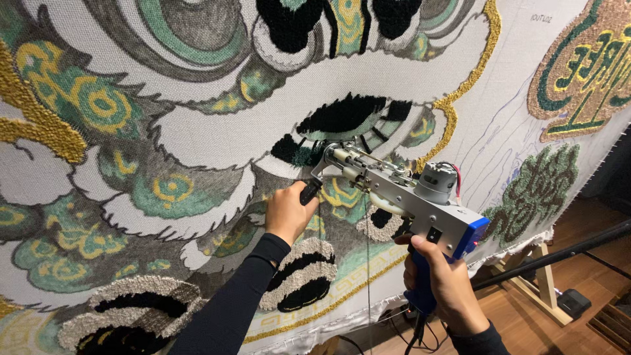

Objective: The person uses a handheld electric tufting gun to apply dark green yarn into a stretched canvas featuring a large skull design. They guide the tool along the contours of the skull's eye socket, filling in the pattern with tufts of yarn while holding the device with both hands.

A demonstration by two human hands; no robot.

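The left hand point(287, 212) wraps tightly around the front grip of the tufting gun point(394, 187), pointing toward ten o'clock. The right hand point(444, 279) clasps its blue handle point(420, 289) at five o'clock, the tip pressed to the tufted cloth point(197, 131).

Evenly, warmly lit from front; soft shadows under tufting gun point(401, 190) on cloth point(164, 138). Dim at right edge. Sharp focus, slight wide-angle bend.

wooden frame leg point(534, 279) | black pedal box point(573, 302) on wood floor point(591, 227) | black pole point(559, 255)
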